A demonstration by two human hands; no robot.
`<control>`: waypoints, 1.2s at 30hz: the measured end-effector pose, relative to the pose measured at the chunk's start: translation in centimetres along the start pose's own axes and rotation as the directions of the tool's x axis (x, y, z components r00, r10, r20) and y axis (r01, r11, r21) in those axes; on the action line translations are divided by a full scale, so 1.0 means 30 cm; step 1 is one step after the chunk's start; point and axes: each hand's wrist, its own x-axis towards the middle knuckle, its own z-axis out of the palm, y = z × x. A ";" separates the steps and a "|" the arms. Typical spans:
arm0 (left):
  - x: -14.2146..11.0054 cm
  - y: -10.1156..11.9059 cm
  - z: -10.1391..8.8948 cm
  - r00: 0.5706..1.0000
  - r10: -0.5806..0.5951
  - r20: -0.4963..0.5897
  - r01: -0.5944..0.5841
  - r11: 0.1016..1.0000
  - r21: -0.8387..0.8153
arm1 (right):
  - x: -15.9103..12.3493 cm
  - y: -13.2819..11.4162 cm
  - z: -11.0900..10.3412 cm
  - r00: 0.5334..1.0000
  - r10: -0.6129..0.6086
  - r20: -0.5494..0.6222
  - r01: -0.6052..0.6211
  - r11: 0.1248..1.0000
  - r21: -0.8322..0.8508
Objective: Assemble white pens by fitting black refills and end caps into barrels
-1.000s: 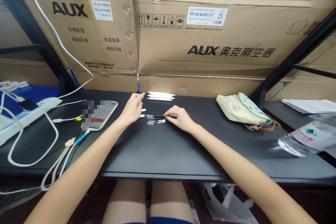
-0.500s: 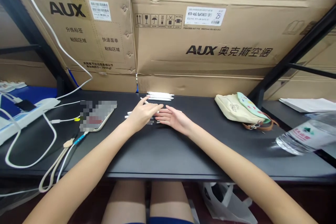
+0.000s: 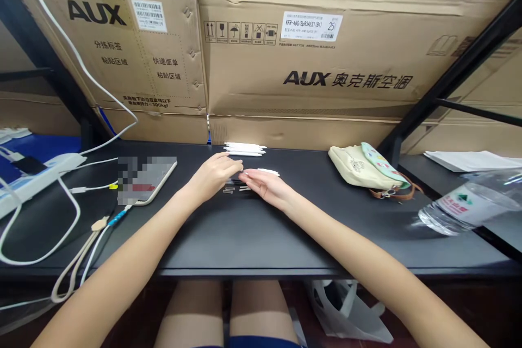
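Observation:
Over the middle of the black table, my left hand (image 3: pixel 215 175) and my right hand (image 3: pixel 269 187) meet at the fingertips. The left fingers are closed in a pinch; whatever they hold is hidden. My right fingers are bent and pressed together, with a tiny pale piece showing at their tips, too small to name. Just behind the hands lies a row of several white pens (image 3: pixel 244 149). Another white pen (image 3: pixel 269 172) rests beyond my right hand. Small clear pieces (image 3: pixel 229 191) and thin dark rods (image 3: pixel 233 181) lie beneath and between the hands.
On the left are a phone (image 3: pixel 153 180), a strap (image 3: pixel 75 261), white cables and a power strip (image 3: pixel 41 176). A cream pouch (image 3: pixel 356 166) and a water bottle (image 3: pixel 457 206) stand right. Cardboard boxes (image 3: pixel 305 98) wall the back. A plastic bag (image 3: pixel 354 315) hangs below the table edge.
My right fingers have drawn together from a spread pose. The white stick that showed at my left fingers is out of sight. The view has shifted slightly to the right.

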 end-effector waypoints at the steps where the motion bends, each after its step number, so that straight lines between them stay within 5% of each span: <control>1: -0.004 -0.010 -0.002 1.000 -0.022 -0.007 0.022 1.000 -0.021 | -0.001 -0.002 0.000 1.000 -0.001 -0.016 0.001 1.000 -0.013; 5: -0.034 -0.078 -0.004 0.968 -0.243 -0.060 0.236 0.966 -0.106 | -0.011 -0.012 -0.006 0.998 -0.018 -0.060 0.012 0.996 -0.087; 10: -0.084 -0.175 0.006 0.823 -0.562 0.079 0.563 0.791 -0.238 | -0.009 -0.013 -0.025 0.992 -0.099 -0.073 0.077 0.965 -0.251; 13: -0.094 -0.191 0.010 0.762 -0.612 0.210 0.647 0.706 -0.289 | -0.003 -0.011 -0.030 0.986 -0.149 -0.071 0.123 0.950 -0.286; 17: -0.087 -0.173 0.002 0.737 -0.609 0.294 0.676 0.672 -0.302 | -0.004 -0.014 -0.029 0.984 -0.163 -0.071 0.138 0.952 -0.275; 24: -0.075 -0.146 -0.006 0.764 -0.592 0.256 0.644 0.713 -0.277 | -0.005 -0.014 -0.028 0.977 -0.205 -0.060 0.171 0.918 -0.357; 27: -0.050 -0.095 -0.008 0.797 -0.575 0.185 0.594 0.693 -0.409 | 0.001 -0.002 -0.027 0.965 -0.263 -0.017 0.229 0.870 -0.436; 32: -0.003 0.015 -0.024 0.901 -0.371 0.225 0.429 0.681 -0.594 | 0.002 0.016 -0.030 0.942 -0.318 0.111 0.325 0.769 -0.551; 36: -0.003 0.017 -0.033 0.885 -0.334 0.326 0.465 0.691 -0.553 | -0.004 0.012 -0.045 0.927 -0.335 0.168 0.360 0.671 -0.648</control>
